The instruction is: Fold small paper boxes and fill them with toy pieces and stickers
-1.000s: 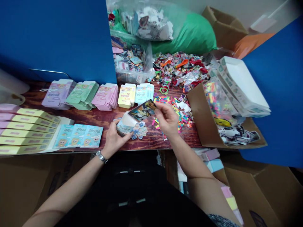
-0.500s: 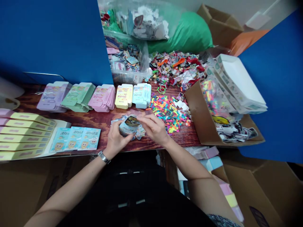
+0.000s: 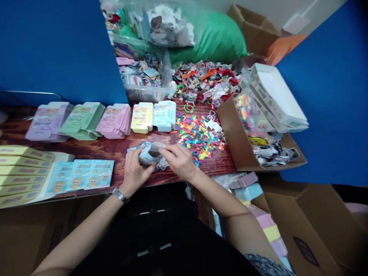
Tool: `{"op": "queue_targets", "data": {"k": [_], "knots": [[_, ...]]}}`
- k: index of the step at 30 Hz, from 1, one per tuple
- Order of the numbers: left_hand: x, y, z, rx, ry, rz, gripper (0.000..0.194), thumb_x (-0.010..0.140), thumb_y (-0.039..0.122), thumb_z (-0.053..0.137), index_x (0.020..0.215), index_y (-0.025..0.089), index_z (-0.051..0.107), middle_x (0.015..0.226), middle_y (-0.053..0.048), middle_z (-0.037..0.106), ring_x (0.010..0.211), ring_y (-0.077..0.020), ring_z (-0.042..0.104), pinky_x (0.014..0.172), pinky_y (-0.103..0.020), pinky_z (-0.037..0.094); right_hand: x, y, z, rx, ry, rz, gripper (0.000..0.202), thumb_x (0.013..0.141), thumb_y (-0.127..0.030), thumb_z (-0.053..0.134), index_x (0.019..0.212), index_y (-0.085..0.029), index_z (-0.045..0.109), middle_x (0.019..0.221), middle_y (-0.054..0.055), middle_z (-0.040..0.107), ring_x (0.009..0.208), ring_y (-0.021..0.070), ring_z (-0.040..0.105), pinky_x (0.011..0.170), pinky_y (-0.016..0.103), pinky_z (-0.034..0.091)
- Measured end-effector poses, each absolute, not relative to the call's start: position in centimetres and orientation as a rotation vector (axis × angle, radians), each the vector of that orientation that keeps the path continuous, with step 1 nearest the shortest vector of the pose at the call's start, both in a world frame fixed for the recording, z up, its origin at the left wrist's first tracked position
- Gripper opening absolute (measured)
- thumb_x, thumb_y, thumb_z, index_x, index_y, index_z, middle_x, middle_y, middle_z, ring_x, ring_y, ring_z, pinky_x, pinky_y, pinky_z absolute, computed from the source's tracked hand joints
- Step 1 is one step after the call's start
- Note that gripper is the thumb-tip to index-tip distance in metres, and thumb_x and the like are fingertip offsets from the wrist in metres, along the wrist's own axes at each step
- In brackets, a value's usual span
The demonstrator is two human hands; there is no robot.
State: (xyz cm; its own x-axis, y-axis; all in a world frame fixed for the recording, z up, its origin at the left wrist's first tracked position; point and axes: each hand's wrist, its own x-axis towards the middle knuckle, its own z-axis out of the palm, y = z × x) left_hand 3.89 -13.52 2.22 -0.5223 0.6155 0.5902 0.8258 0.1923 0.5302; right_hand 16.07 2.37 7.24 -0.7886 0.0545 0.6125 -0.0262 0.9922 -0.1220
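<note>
Head view, the only one we had: we judged the step as closing up a small light-blue box [image 3: 149, 154] that already held a card, top flap being pushed down. Our left hand [image 3: 132, 171] was wrapped around the box's left side and underside, fingers curled, holding it just above the wooden table [image 3: 115, 147]. Our right hand [image 3: 178, 160] sat just right of it, fingers half-closed, fingertips [image 3: 163, 151] pressing on the pale flap at the box's top; we couldn't tell if the tab was seated. Next move, as we read it, called for a firm tuck of that flap while the left hand kept the box square. Loose small cards [image 3: 161, 165] lay under and between the hands. Beyond the right hand: a heap of neon paper bits [image 3: 198, 134]. Left of the left hand: three flat blue packets [image 3: 80, 176].
</note>
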Motion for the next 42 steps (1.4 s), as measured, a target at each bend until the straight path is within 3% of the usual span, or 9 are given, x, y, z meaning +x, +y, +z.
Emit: {"op": "queue_targets", "data": {"k": [11,15,26,33,37,42], "knots": [[4.8,-13.5,2.0,-1.395,-2.126,-1.279,0.061,0.077,0.033,0.076,0.127,0.014,0.047,0.112,-0.014,0.060,0.103,-0.0259,0.060,0.089,-0.039,0.050,17.1,1.0,9.7,-0.111,-2.556,0.037,0.013,0.094,-0.023,0.059,0.100,-0.024,0.070,0.091,0.003,0.063,0.086,0.0136,0.048,0.072,0.027,0.039],[4.7,-13.6,2.0,-1.328,-2.117,-1.334,0.062,0.076,0.033,0.077,0.126,0.014,0.047,0.110,-0.013,0.058,0.102,-0.0252,0.060,0.087,-0.037,0.051,17.0,0.2,10.4,-0.044,-2.497,-0.027,0.013,0.091,-0.022,0.063,0.102,-0.024,0.069,0.102,0.003,0.063,0.095,0.0163,0.048,0.079,0.030,0.041],[4.9,-14.1,1.7,-1.295,-2.161,-1.320,0.056,0.079,0.036,0.070,0.124,0.014,0.046,0.108,-0.012,0.058,0.100,-0.0238,0.062,0.084,-0.037,0.053,17.2,0.0,10.2,0.020,-2.480,0.178,0.012,0.089,-0.025,0.063,0.099,-0.024,0.069,0.100,0.003,0.061,0.097,0.0166,0.046,0.087,0.032,0.043],[4.6,-14.0,1.5,-1.339,-2.124,-1.164,0.059,0.078,0.038,0.071,0.126,0.015,0.045,0.108,-0.013,0.059,0.100,-0.0265,0.061,0.086,-0.041,0.051,17.2,-0.3,10.5,-0.110,-2.578,0.281,0.014,0.092,-0.026,0.057,0.087,-0.020,0.069,0.103,0.005,0.059,0.100,0.0174,0.045,0.089,0.034,0.041],[4.0,-14.0,1.7,-1.404,-2.020,-1.096,0.065,0.077,0.034,0.074,0.131,0.015,0.043,0.108,-0.014,0.059,0.099,-0.0273,0.060,0.084,-0.041,0.050,17.0,-0.3,10.6,-0.123,-2.556,0.278,0.014,0.092,-0.024,0.058,0.085,-0.020,0.069,0.106,0.004,0.059,0.108,0.0189,0.045,0.100,0.039,0.040],[3.7,-14.3,2.2,-1.479,-1.969,-1.103,0.070,0.076,0.030,0.075,0.134,0.012,0.042,0.110,-0.016,0.060,0.098,-0.0282,0.060,0.085,-0.041,0.049,16.7,0.3,10.8,-0.103,-2.605,0.326,0.017,0.095,-0.025,0.055,0.089,-0.021,0.070,0.128,0.005,0.053,0.134,0.0222,0.034,0.120,0.052,0.022]]}}
